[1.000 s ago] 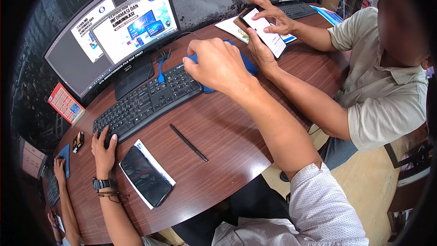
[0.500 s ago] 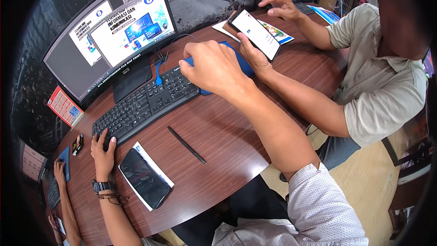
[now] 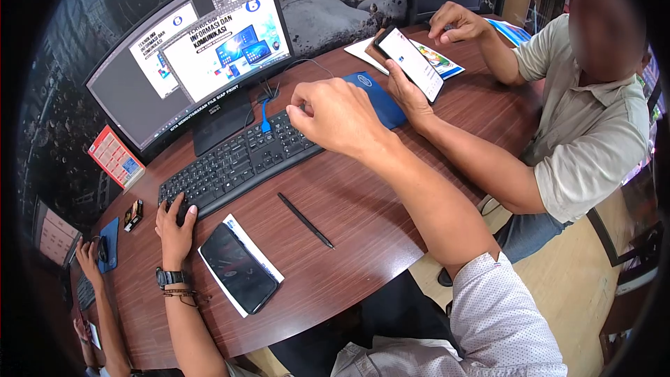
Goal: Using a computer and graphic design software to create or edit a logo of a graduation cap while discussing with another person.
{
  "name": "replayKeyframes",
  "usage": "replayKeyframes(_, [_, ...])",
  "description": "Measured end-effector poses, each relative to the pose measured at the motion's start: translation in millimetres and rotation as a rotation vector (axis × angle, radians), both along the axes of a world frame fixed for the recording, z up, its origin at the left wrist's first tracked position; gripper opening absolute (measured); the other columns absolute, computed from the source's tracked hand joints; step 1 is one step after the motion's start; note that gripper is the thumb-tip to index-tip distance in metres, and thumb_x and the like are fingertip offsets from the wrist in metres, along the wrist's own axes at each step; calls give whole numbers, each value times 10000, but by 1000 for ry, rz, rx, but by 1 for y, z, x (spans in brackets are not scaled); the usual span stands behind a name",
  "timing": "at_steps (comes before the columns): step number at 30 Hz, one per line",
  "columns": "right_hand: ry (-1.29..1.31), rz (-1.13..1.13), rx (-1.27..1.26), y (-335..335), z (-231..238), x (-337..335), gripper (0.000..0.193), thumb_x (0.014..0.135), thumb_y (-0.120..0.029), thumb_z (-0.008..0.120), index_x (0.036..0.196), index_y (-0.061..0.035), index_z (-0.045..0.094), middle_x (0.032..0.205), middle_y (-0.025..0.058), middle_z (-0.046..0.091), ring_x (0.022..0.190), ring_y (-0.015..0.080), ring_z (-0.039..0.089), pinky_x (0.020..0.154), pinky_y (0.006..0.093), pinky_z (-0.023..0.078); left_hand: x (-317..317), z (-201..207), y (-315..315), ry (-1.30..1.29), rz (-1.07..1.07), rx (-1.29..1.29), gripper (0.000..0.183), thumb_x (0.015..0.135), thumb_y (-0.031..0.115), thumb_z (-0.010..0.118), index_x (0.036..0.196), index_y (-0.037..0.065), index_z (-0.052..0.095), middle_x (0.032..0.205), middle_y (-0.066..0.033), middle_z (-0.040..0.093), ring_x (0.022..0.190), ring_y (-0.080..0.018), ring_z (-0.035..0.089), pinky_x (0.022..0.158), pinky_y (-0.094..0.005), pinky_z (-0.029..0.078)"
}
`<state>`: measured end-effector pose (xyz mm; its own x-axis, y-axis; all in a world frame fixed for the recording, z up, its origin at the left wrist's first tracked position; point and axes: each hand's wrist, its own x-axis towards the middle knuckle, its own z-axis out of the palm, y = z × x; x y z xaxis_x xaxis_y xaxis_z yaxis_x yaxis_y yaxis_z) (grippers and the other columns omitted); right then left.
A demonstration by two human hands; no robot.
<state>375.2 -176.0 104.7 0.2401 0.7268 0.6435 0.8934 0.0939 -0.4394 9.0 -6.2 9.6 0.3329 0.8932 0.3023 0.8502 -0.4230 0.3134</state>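
My left hand (image 3: pixel 176 229) lies at the left end of a black keyboard (image 3: pixel 241 160), its fingers spread over the keys there. My right hand (image 3: pixel 338 115) is raised over the keyboard's right end, its back toward me and the fingers curled in. Whatever its palm may hold is hidden. Below the keyboard lie a black stylus pen (image 3: pixel 306 220) and a dark smartphone (image 3: pixel 237 269) resting on a white paper strip. Behind the keyboard, a curved monitor (image 3: pixel 202 49) displays a page layout with tablets. A blue cable (image 3: pixel 266 117) crosses the keyboard's upper edge.
At right, another person holds a lit phone (image 3: pixel 412 63) above papers (image 3: pixel 447 63). Beyond my right hand lies a blue mat (image 3: pixel 380 98). An orange-and-white desk calendar (image 3: pixel 115 157) and small black box (image 3: pixel 133 215) stand left. Another person's hand (image 3: pixel 89 258) is at far left.
The view has shifted, so the desk appears farther right. My right hand's fingers have curled in more. The other person's raised hand has closed up and come lower, nearer the lit phone.
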Motion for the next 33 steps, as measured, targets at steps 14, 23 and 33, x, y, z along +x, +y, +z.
replayKeyframes(14, [1, -15, 123, 16, -12, 16, 210, 849, -237, 672, 790, -38, 706, 703, 157, 682, 632, 345, 666, 575, 428, 503, -3, -1, 1, 23, 3, 11, 536, 934, 449, 637, 1393, 179, 576, 1491, -299, 377, 1406, -430, 332, 1153, -540, 218])
replayKeyframes(23, [24, 237, 75, 8, -14, -12, 255, 854, -258, 685, 728, -37, 672, 668, 153, 663, 640, 347, 663, 581, 435, 498, 1, -8, 9, 2, -48, 68, 509, 932, 429, 639, 1374, 181, 592, 1463, -313, 412, 1376, -449, 373, 1141, -516, 263])
replayKeyframes(33, [111, 142, 14, 23, -29, 5, 261, 861, -266, 678, 729, -41, 689, 692, 148, 686, 679, 342, 678, 619, 437, 517, -2, -6, 11, 45, 22, -26, 516, 956, 432, 606, 1419, 212, 549, 1529, -260, 351, 1442, -398, 290, 1168, -544, 159])
